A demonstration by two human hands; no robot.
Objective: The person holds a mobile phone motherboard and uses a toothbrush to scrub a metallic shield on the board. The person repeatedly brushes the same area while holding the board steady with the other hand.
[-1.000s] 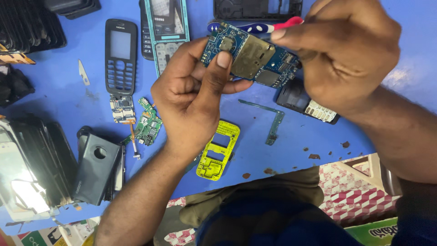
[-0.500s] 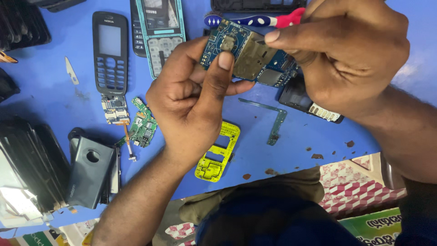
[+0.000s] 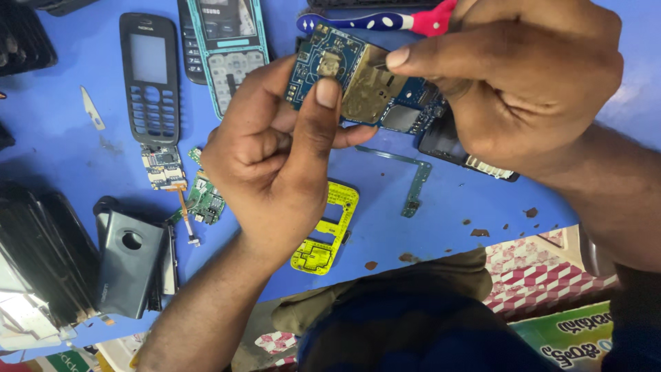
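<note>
Both of my hands hold a blue phone circuit board (image 3: 358,86) with a gold metal shield above the blue table. My left hand (image 3: 275,158) grips its left end, thumb pressed on the board's face. My right hand (image 3: 523,76) pinches its right part, forefinger tip on the gold shield. Under my left hand lies a yellow plastic phone frame (image 3: 327,238).
A black phone front cover (image 3: 149,76) and a teal phone frame (image 3: 231,48) lie at the upper left. Small green circuit boards (image 3: 203,196), a dark back cover (image 3: 127,262), a thin teal bracket (image 3: 413,182), a blue and pink toothbrush (image 3: 372,22) and a blade (image 3: 91,109) are nearby.
The board and both hands stay together almost as before. The view has shifted slightly, so the things on the table sit a bit lower and further left.
</note>
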